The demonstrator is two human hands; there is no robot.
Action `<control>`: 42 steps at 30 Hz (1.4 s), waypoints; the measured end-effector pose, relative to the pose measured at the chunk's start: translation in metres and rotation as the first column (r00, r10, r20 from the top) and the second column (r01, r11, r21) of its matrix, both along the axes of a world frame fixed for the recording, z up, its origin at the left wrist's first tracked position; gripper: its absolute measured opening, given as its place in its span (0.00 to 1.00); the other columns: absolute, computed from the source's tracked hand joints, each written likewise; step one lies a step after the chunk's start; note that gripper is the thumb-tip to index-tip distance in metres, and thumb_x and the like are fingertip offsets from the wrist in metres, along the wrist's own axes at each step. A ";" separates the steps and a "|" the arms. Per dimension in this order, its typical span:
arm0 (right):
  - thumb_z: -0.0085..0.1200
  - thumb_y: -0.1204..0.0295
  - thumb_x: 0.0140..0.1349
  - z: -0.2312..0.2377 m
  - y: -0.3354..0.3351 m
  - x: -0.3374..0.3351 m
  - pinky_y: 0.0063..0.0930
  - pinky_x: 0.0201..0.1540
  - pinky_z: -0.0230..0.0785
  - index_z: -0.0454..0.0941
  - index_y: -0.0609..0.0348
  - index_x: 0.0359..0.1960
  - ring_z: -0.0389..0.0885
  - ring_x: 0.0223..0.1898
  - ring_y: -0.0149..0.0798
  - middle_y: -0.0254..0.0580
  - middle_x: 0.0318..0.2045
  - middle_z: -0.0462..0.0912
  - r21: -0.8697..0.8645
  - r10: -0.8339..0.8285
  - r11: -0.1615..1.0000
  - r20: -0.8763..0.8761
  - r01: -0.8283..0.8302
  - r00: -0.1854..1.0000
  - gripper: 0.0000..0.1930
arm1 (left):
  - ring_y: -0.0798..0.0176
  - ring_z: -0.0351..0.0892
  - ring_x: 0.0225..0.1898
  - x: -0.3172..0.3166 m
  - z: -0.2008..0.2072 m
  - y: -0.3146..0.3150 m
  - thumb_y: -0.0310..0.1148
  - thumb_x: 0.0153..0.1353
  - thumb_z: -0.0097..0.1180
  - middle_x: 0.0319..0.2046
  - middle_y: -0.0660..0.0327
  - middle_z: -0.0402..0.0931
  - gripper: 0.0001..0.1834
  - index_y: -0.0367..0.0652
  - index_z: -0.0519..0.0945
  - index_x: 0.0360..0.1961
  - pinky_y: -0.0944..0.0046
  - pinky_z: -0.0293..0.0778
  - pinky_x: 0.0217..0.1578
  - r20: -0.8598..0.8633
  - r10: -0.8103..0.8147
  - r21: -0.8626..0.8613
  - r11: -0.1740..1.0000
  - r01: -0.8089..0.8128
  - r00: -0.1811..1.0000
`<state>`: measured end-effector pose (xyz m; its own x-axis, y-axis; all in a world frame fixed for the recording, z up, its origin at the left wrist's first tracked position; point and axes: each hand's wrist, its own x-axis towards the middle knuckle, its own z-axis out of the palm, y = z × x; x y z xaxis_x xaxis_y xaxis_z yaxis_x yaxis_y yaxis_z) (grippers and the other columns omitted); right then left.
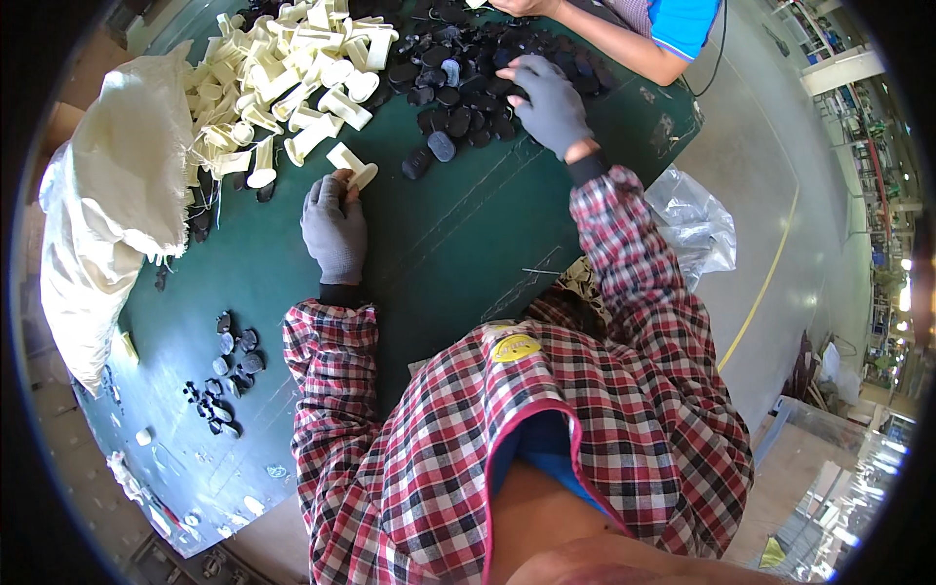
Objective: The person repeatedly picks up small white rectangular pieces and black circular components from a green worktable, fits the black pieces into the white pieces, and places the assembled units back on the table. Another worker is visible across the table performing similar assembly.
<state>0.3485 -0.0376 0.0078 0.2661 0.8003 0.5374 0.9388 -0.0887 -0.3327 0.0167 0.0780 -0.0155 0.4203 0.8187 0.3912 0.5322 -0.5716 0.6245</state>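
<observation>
My left hand [334, 230], in a grey glove, grips a cream plastic piece [352, 166] at the near edge of a heap of the same cream pieces [283, 68] on the dark green table [458, 244]. My right hand [552, 101], also gloved, reaches into a pile of small black oval caps [468, 73] at the far side; its fingers are curled down among them, and whether they pinch one is hidden. Two loose black caps [429, 154] lie between my hands.
A white woven sack [102, 214] lies open at the left. A small cluster of black caps [229, 366] sits near the table's left front. Another person's arm in a blue sleeve [643, 34] works across the table. A crumpled clear bag [697, 219] lies on the right.
</observation>
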 end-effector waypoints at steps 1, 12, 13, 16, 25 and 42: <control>0.64 0.73 0.59 -0.006 0.013 0.005 0.40 0.53 0.74 0.85 0.51 0.46 0.81 0.50 0.48 0.39 0.48 0.81 -0.065 -0.017 0.998 0.007 0.017 1.000 0.12 | 0.48 0.83 0.41 -0.001 0.000 -0.002 0.27 0.61 0.61 0.36 0.56 0.82 0.11 0.45 0.84 0.45 0.53 0.79 0.42 0.007 -0.021 0.007 1.000 0.020 1.000; 0.68 0.62 0.59 -0.012 0.006 0.007 0.42 0.46 0.77 0.83 0.48 0.45 0.85 0.46 0.47 0.36 0.48 0.83 -0.173 -0.074 0.984 -0.229 0.035 0.971 0.14 | 0.63 0.79 0.42 0.002 0.008 -0.092 0.18 0.64 0.58 0.39 0.57 0.77 0.10 0.36 0.80 0.46 0.66 0.76 0.47 0.524 -0.027 -0.304 0.928 0.216 0.851; 0.67 0.62 0.59 -0.008 0.009 0.000 0.42 0.46 0.77 0.83 0.48 0.46 0.85 0.46 0.48 0.37 0.49 0.83 -0.225 -0.154 0.969 -0.234 0.100 0.960 0.15 | 0.59 0.80 0.40 0.002 0.020 -0.099 0.17 0.63 0.58 0.39 0.55 0.77 0.11 0.36 0.81 0.46 0.64 0.76 0.45 0.379 -0.094 -0.222 0.956 0.189 0.921; 0.68 0.62 0.59 -0.011 0.018 0.006 0.43 0.46 0.77 0.83 0.43 0.49 0.84 0.44 0.48 0.38 0.45 0.82 -0.225 -0.115 0.970 -0.075 0.096 0.991 0.16 | 0.57 0.79 0.38 0.007 0.020 -0.108 0.18 0.63 0.59 0.39 0.54 0.78 0.09 0.36 0.81 0.45 0.64 0.76 0.42 0.368 -0.106 -0.247 0.947 0.207 0.924; 0.64 0.76 0.62 0.019 -0.022 -0.068 0.25 0.33 0.73 0.84 0.57 0.39 0.80 0.27 0.27 0.34 0.29 0.81 0.157 0.199 0.979 -0.629 -0.128 0.751 0.05 | 0.70 0.79 0.47 0.000 0.007 -0.094 0.22 0.71 0.56 0.44 0.61 0.81 0.09 0.33 0.79 0.50 0.70 0.74 0.53 0.682 0.119 -0.537 0.751 0.384 0.721; 0.69 0.77 0.58 -0.007 -0.033 -0.164 0.24 0.37 0.78 0.82 0.58 0.41 0.87 0.35 0.34 0.37 0.37 0.84 0.214 0.377 0.926 -0.495 -0.311 0.783 0.11 | 0.69 0.77 0.44 0.000 0.008 -0.093 0.23 0.65 0.60 0.40 0.62 0.78 0.12 0.33 0.80 0.49 0.70 0.72 0.47 0.560 0.034 -0.555 0.758 0.344 0.828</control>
